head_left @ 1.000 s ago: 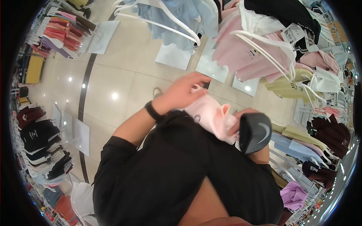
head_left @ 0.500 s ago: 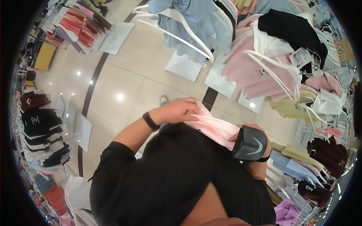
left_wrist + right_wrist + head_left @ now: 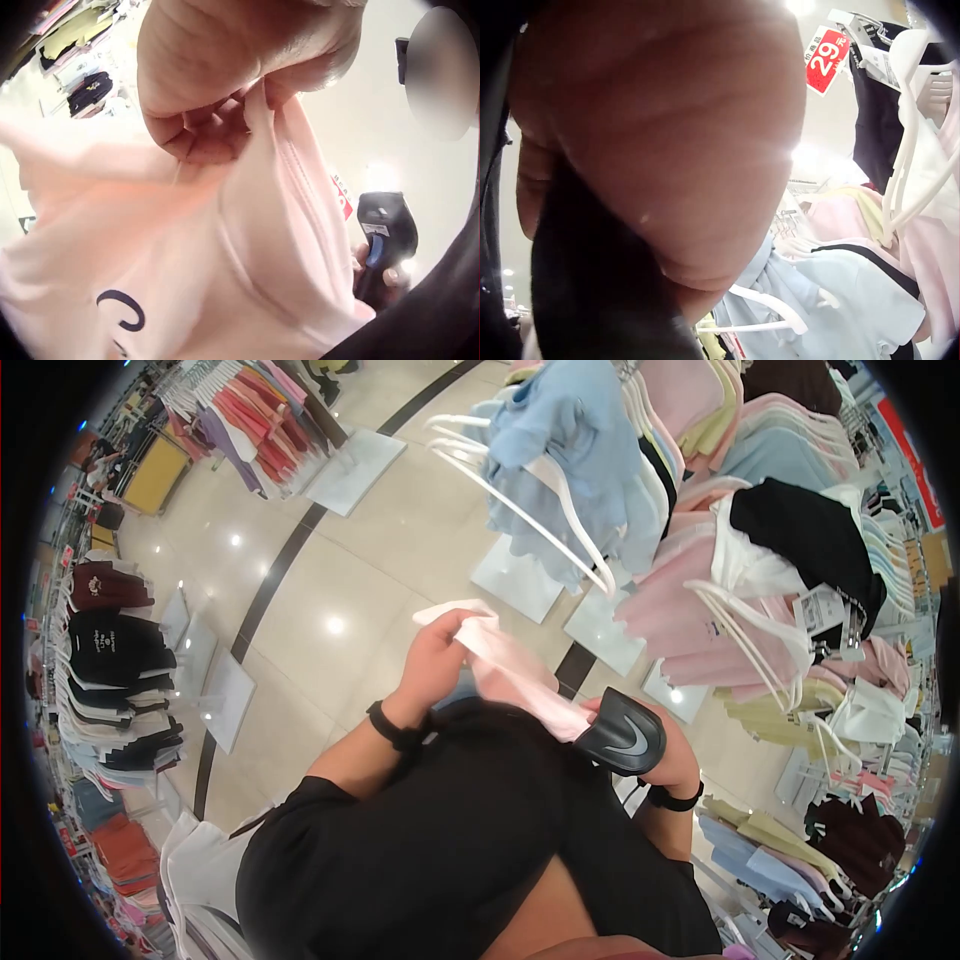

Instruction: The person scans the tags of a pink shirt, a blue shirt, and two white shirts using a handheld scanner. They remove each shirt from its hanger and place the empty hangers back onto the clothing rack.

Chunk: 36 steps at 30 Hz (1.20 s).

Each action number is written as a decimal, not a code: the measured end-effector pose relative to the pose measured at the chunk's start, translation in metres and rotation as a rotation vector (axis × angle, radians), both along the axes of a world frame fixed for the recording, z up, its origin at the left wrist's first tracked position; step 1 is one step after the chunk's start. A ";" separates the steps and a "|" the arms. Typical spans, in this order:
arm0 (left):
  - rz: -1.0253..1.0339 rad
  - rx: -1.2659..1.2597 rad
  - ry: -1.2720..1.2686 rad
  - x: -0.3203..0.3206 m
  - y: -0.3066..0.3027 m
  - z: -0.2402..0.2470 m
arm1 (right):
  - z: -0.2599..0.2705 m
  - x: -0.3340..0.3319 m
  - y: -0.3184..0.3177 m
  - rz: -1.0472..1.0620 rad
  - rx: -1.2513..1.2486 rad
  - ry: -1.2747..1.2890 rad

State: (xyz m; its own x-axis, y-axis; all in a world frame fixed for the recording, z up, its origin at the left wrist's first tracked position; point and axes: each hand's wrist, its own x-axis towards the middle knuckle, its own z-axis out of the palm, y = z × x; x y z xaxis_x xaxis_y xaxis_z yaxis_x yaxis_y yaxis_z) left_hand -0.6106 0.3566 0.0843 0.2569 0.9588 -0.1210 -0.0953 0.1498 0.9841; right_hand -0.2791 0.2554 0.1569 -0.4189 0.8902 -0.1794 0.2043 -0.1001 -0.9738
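Note:
My left hand [image 3: 432, 662] pinches the edge of a pale pink garment [image 3: 515, 678] between thumb and fingers. The cloth stretches across in front of me towards my right hand [image 3: 678, 758]. That hand grips a black barcode scanner [image 3: 622, 732] with a grey curved mark on its back. In the left wrist view the scanner [image 3: 390, 210] shows a blue trigger, with fingers wrapped around its handle. Close below my left hand [image 3: 232, 52], the pink cloth [image 3: 247, 300] hangs in folds, showing a seam and a dark printed letter [image 3: 124, 309]. My right palm [image 3: 675, 135] fills much of the right wrist view.
Ahead stands a rack with blue shirts [image 3: 570, 450], pink shirts [image 3: 715, 630] and white hangers [image 3: 530, 505] sticking out. A black garment [image 3: 805, 535] lies over it. Racks of dark shirts [image 3: 115, 645] line the left side. Tiled floor [image 3: 330, 580] runs between them.
My left hand has shifted its grip and now lifts the pink garment's edge higher. The right hand with the scanner has moved slightly left. The head view has turned, so the racks sit lower and further right.

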 end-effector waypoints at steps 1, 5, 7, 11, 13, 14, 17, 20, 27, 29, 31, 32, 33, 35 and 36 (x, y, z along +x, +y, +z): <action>0.000 -0.008 -0.040 -0.005 0.006 0.003 | 0.001 -0.012 0.008 -0.071 0.023 0.032; -0.027 0.041 0.047 -0.027 0.031 0.002 | -0.001 -0.027 0.049 -0.192 0.198 -0.068; -0.076 0.091 0.083 -0.036 0.046 -0.001 | -0.010 -0.031 0.074 -0.232 0.265 -0.096; -0.130 0.134 0.158 -0.046 0.074 0.006 | -0.032 -0.047 0.113 -0.423 0.383 -0.185; -0.133 0.106 0.155 -0.053 0.088 0.013 | -0.034 -0.053 0.131 -0.431 0.526 -0.386; -0.135 0.093 0.152 -0.056 0.095 0.016 | -0.040 -0.053 0.136 -0.415 0.511 -0.408; -0.115 -0.003 -0.032 -0.064 0.114 0.015 | -0.059 -0.056 0.147 -0.400 0.444 -0.421; -0.163 -0.068 0.057 -0.077 0.134 0.019 | -0.052 -0.064 0.156 -0.374 0.481 -0.426; -0.242 0.048 0.126 -0.089 0.169 -0.011 | -0.055 -0.096 0.148 -0.711 0.437 -0.258; -0.273 0.044 0.112 -0.087 0.178 -0.013 | -0.050 -0.099 0.142 -0.786 0.454 -0.212; -0.302 0.045 0.097 -0.085 0.185 -0.016 | -0.040 -0.101 0.137 -0.832 0.463 -0.230; -0.293 0.064 0.111 -0.085 0.188 -0.016 | -0.035 -0.103 0.136 -0.821 0.467 -0.253; -0.291 0.083 0.124 -0.082 0.190 -0.013 | -0.030 -0.104 0.132 -0.816 0.470 -0.279; -0.276 0.151 0.135 -0.075 0.196 -0.013 | -0.027 -0.101 0.120 -0.819 0.478 -0.272; -0.263 0.200 0.127 -0.073 0.198 -0.017 | -0.023 -0.097 0.112 -0.799 0.434 -0.195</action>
